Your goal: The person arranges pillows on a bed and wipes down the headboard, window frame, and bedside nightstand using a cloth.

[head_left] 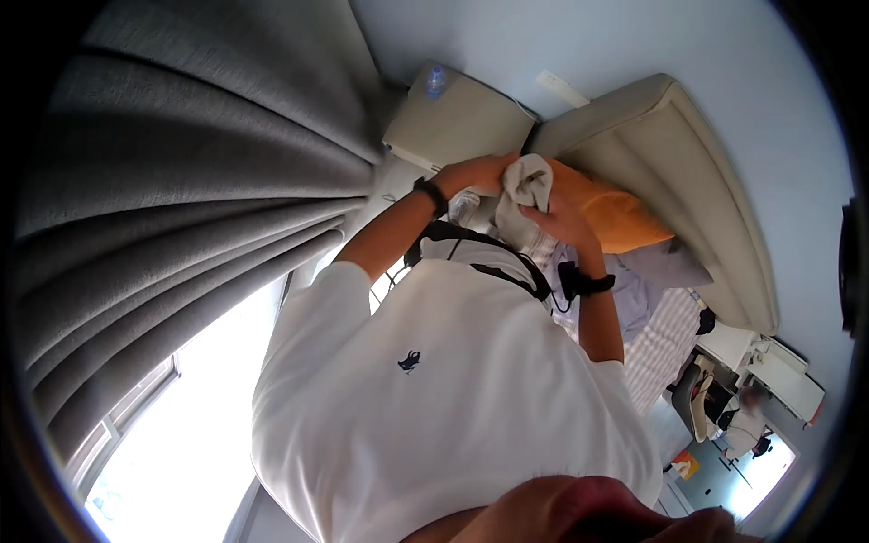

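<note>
Between my two hands is a light beige cloth, bunched and folded at its top. My left hand [487, 174], with a black band on the wrist, grips the cloth [527, 185] from the left side. On the other side my right hand [563, 220] pinches it with the thumb across its front; a black strap is round that wrist. An orange pillow [620, 213] lies just behind the right hand. Below the hands, the lower part of the cloth hangs over the bed.
A bedside cabinet [462, 118] carries a plastic bottle [436, 81]. A padded headboard [697, 181] stands behind a grey pillow [670, 263] and a checked bedsheet [656, 353]. Grey curtains [199, 172] hang at the left. Another person [745, 425] is far off at the lower right.
</note>
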